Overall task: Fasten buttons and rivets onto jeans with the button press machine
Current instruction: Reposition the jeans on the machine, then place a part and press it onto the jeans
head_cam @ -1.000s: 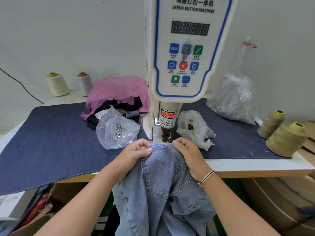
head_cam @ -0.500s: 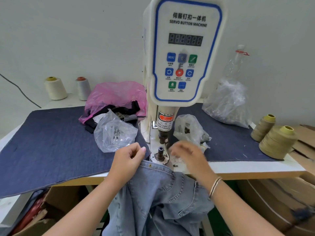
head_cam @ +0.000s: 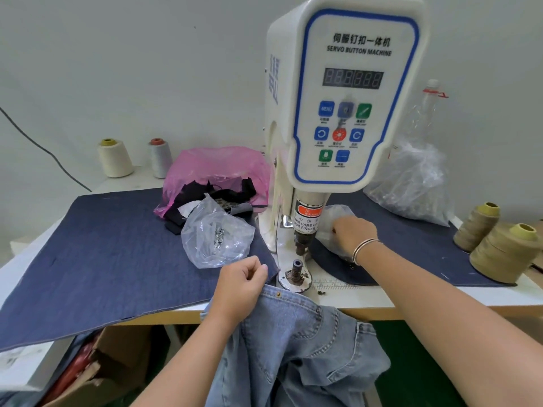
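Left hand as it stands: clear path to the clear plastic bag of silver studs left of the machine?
Probably yes, but not freely. The clear plastic bag of silver studs lies just beyond the left hand with nothing between them. That hand grips the light blue jeans' waistband, so it would have to let go first.

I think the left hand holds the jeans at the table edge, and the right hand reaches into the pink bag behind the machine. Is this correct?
Not quite. In the head view the right hand reaches into the small clear bag just right of the machine, not the pink bag, which lies to its left. The left hand does hold the jeans at the table edge.
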`<state>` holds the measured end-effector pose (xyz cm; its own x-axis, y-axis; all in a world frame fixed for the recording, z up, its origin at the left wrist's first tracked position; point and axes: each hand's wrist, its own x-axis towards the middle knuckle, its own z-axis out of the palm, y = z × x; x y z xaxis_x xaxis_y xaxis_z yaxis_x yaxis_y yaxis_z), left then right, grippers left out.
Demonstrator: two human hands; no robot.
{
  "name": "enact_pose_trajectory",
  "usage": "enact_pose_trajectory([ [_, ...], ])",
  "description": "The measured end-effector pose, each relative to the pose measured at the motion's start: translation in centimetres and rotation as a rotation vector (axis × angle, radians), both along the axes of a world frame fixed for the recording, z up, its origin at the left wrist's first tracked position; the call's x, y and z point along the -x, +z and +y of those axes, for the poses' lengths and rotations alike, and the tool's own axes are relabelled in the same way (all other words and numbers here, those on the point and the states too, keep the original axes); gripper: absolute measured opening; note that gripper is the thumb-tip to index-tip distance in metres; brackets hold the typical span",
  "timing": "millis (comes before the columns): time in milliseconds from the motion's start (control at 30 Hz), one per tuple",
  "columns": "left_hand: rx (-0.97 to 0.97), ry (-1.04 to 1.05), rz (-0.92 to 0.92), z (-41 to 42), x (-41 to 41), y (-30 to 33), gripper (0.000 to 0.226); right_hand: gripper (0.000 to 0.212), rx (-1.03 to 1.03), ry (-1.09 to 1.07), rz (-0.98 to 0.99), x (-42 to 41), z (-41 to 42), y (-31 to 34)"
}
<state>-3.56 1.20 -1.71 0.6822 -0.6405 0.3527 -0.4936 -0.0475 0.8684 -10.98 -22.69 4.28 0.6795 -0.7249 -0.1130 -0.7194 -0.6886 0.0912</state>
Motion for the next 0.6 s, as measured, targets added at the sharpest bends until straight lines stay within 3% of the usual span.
enact_pose_trajectory([
  [100, -0.007, 0.005, -0.016, 0.0, 0.0, -0.2, 0.049, 0.046, -0.130, -0.151, 0.205, -1.1, 0.2, 0.8],
  [300, -0.031, 0.023, -0.029, 0.0, 0.1, -0.3, 0.052, 0.053, -0.165, -0.259, 0.115, -1.4, 0.0, 0.0],
  [433, -0.045, 0.023, -0.029, -0.1, 0.2, -0.2, 0.052, 0.028, 0.056, -0.037, -0.045, -0.4, -0.3, -1.4],
  [600, -0.059, 0.041, -0.034, -0.1, 0.3, 0.0, 0.051, 0.018, 0.157, 0.020, -0.237, 1.1, -0.5, -2.1],
])
